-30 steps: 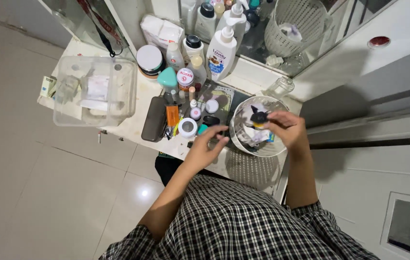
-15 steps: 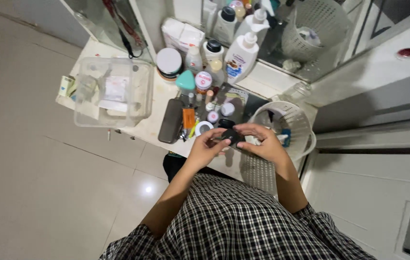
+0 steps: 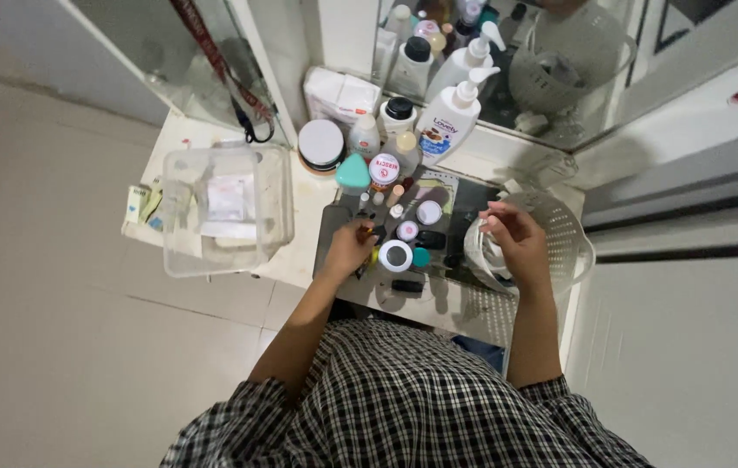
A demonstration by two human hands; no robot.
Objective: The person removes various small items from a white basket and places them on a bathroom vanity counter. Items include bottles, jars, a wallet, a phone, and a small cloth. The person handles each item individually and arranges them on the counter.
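Left hand (image 3: 350, 247) down on the table (image 3: 300, 247), fingers curled among small items beside the dark case (image 3: 328, 230); what it pinches, if anything, cannot be made out. Right hand (image 3: 512, 238) over the white basket (image 3: 572, 251) rim, fingers loosely bent, grip unclear. White-lidded jar (image 3: 396, 256) and small black object (image 3: 407, 285) lie between hands. Clear tub (image 3: 222, 208) left.

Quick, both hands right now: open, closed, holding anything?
Left hand: fingers curled down among the small cosmetic items; what it grips cannot be told.
Right hand: loosely curled over the white basket, nothing visibly held.
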